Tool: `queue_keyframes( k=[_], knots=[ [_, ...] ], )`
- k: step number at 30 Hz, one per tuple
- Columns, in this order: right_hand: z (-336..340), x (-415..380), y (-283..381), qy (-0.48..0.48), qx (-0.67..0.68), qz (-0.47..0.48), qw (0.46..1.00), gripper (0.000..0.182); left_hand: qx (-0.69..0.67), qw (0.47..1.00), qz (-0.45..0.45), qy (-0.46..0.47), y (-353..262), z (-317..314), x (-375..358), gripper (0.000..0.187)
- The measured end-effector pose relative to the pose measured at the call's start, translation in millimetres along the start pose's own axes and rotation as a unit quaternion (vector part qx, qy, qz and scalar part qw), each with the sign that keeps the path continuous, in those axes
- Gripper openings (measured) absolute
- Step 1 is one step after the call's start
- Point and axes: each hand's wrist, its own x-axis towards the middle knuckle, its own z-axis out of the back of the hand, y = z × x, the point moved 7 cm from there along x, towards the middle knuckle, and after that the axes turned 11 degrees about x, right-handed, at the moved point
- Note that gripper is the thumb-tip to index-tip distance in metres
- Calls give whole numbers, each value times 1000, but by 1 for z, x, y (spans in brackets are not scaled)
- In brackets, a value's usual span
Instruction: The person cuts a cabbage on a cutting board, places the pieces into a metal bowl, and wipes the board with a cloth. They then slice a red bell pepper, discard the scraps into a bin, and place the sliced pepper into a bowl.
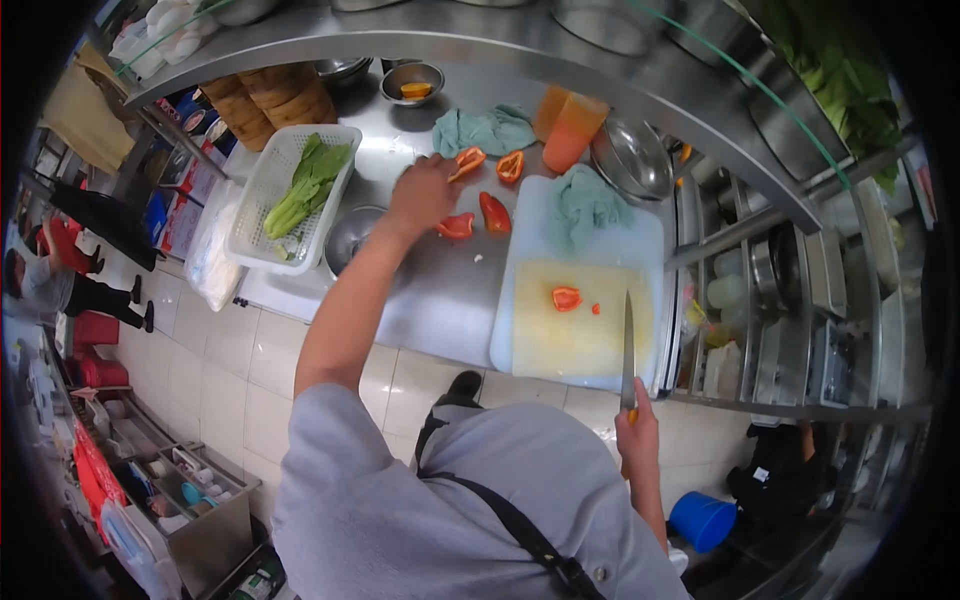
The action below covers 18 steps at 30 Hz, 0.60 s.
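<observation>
The person's left hand [420, 195] reached out over the stainless steel counter [440, 290], its fingers bent and resting on a cut piece of orange-red bell pepper [466, 162]; whether the fingers had closed around the piece could not be told. Three more orange-red pepper pieces lay close by on the bare steel: one [510, 166] just beside the touched piece, and two [494, 213] [456, 226] nearer the person. The right hand [638, 432] was wrapped around the handle of a long-bladed kitchen knife [627, 345], whose blade lay across the near right part of a pale rectangular plastic cutting board [545, 340]. A small orange-red pepper chunk [566, 298] sat near the middle of that board, apart from the blade. A crumpled grey-green cloth [583, 205] lay on the board's far end, and another teal cloth [484, 130] was bunched further back. To the left, a white perforated plastic basket [262, 205] held green leafy vegetables [308, 185], with a round steel bowl [350, 240] beside it.
</observation>
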Motion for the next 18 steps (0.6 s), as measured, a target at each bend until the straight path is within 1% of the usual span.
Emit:
queue_keyframes(
  k=[2,4,6,8,9,10,11,12,13,14,16,17,18],
  knots=[
    [4,4,10,-9,-17,11,1000,66,33,997,42,-47,59,-20,37,34],
    [3,-3,19,15,-38,-27,999,69,114,989,63,-68,103,-13,65,38],
    [1,-8,21,8,-38,-56,998,69,106,984,107,-100,157,-17,93,44],
    [-1,-13,20,-2,-39,-85,996,69,130,979,157,-26,193,-8,116,46],
    [-5,-15,18,-13,-21,-72,997,68,160,977,139,5,240,-39,137,48],
    [-7,-15,16,-27,-3,-59,998,67,178,976,119,-21,264,-46,149,51],
    [-6,-15,12,-45,4,-73,996,67,198,974,100,-49,286,-52,162,55],
    [-7,-15,13,-49,-1,-53,997,66,241,966,75,-50,283,-39,161,46],
    [-13,-22,14,-54,-7,-38,998,66,255,964,61,-46,292,-37,166,45],
    [-19,-28,11,-72,2,-64,995,66,257,964,55,-41,302,-39,172,44],
    [-24,-24,14,-81,-39,-73,993,67,262,963,61,-24,330,-40,177,43],
    [-20,-27,21,-106,-32,-92,990,67,264,962,65,-10,343,-41,179,42],
    [-23,-29,32,-80,-16,-117,990,67,265,962,66,2,350,-43,184,42]
  ],
)
